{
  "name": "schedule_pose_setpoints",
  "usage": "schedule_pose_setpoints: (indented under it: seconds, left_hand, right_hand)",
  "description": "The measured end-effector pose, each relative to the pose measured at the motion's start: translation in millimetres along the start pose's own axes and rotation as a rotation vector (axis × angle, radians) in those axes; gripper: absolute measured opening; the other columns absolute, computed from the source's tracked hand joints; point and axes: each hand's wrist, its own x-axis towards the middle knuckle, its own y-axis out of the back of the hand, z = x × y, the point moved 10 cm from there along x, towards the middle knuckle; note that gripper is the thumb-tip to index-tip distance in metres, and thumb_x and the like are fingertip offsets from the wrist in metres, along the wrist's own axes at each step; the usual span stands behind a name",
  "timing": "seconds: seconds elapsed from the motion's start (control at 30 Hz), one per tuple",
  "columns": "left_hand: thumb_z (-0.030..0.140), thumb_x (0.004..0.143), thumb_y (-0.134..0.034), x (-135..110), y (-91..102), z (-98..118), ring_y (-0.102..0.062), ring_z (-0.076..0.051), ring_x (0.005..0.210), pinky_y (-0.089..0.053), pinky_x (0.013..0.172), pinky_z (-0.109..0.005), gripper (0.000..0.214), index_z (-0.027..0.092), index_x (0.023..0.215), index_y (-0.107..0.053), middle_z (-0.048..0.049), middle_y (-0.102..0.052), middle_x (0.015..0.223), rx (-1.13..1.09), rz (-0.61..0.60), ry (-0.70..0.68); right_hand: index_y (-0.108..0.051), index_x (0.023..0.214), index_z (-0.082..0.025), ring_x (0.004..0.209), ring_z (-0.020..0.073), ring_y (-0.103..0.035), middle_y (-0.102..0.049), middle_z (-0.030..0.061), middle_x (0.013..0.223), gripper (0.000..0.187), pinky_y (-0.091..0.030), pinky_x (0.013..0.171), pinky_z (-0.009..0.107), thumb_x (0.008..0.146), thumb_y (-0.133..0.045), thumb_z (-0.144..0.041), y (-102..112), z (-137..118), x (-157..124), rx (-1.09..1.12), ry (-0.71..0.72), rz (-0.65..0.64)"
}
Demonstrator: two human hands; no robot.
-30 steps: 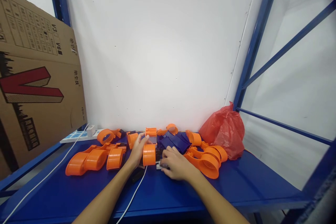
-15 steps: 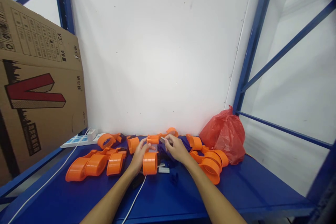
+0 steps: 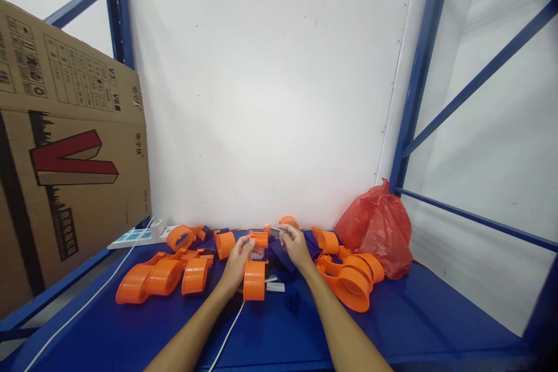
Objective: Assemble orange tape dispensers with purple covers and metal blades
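Note:
My left hand (image 3: 236, 261) is closed on an orange plastic ring holder (image 3: 254, 280), its wide ring toward me and a smaller orange section above the thumb. Between the thumb and fingers of my right hand (image 3: 298, 249) is a small flat grey strip (image 3: 276, 231), held just right of the holder's upper end. I cannot make out whether the strip touches the holder. Below my hands, a pale strip (image 3: 275, 287) lies on the blue table (image 3: 288, 337). Dark blue fabric (image 3: 281, 257) lies behind and between the hands.
Several orange ring holders (image 3: 164, 276) lie to the left, and more orange holders (image 3: 352, 285) to the right. A red plastic bag (image 3: 378, 229) stands at the back right. At the left are a large cardboard box (image 3: 87, 157), a power strip (image 3: 131, 238) and a white cable (image 3: 93, 311).
The view has shifted slightly, so everything sits a little further right and lower. Both hands keep their holds; the grey strip now shows more clearly beside the holder's upper end.

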Motion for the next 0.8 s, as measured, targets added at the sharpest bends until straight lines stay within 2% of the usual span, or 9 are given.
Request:
schedule_pose_setpoints:
  seconds: [0.27,0.47,0.63,0.8]
  left_hand:
    - [0.064,0.081,-0.064,-4.1,-5.2,-1.6,-0.068,-0.024,0.078,-0.048,0.068,-0.031,0.053,0.020,0.110,-0.062,-0.0039,-0.072,0.077,0.053,-0.037,0.009]
    - [0.065,0.078,-0.066,-2.6,-8.6,-5.7,-0.069,-0.024,0.073,-0.049,0.066,-0.031,0.055,0.019,0.108,-0.061,-0.0051,-0.073,0.077,0.047,-0.069,0.018]
    - [0.064,0.076,-0.070,-1.9,-12.6,-12.8,-0.070,-0.023,0.070,-0.051,0.064,-0.031,0.055,0.019,0.107,-0.060,-0.0049,-0.074,0.079,-0.003,-0.116,0.042]
    - [0.063,0.077,-0.071,-7.0,-19.5,-3.7,-0.073,-0.026,0.078,-0.054,0.072,-0.035,0.052,0.020,0.105,-0.060,-0.0078,-0.077,0.089,-0.070,-0.148,0.034]
  right_hand:
    - [-0.070,0.090,-0.018,0.050,0.0117,-0.042,-0.050,-0.0048,0.055,0.023,-0.031,0.048,0.023,0.081,-0.056,-0.035,-0.4,-6.1,-9.7,-0.092,0.019,-0.082]
    - [-0.070,0.095,-0.017,0.047,0.0100,-0.042,-0.055,-0.0038,0.060,0.028,-0.031,0.046,0.023,0.081,-0.057,-0.037,1.9,-3.2,-10.7,-0.091,0.008,-0.093]
    - [-0.070,0.095,-0.016,0.045,0.0091,-0.040,-0.053,-0.0047,0.059,0.028,-0.028,0.044,0.022,0.081,-0.058,-0.037,2.8,-0.8,-10.1,-0.052,-0.008,-0.091]
    - [-0.070,0.094,-0.016,0.044,0.0091,-0.039,-0.051,-0.0054,0.056,0.029,-0.027,0.043,0.021,0.080,-0.058,-0.038,3.9,0.1,-10.0,-0.032,-0.020,-0.078]
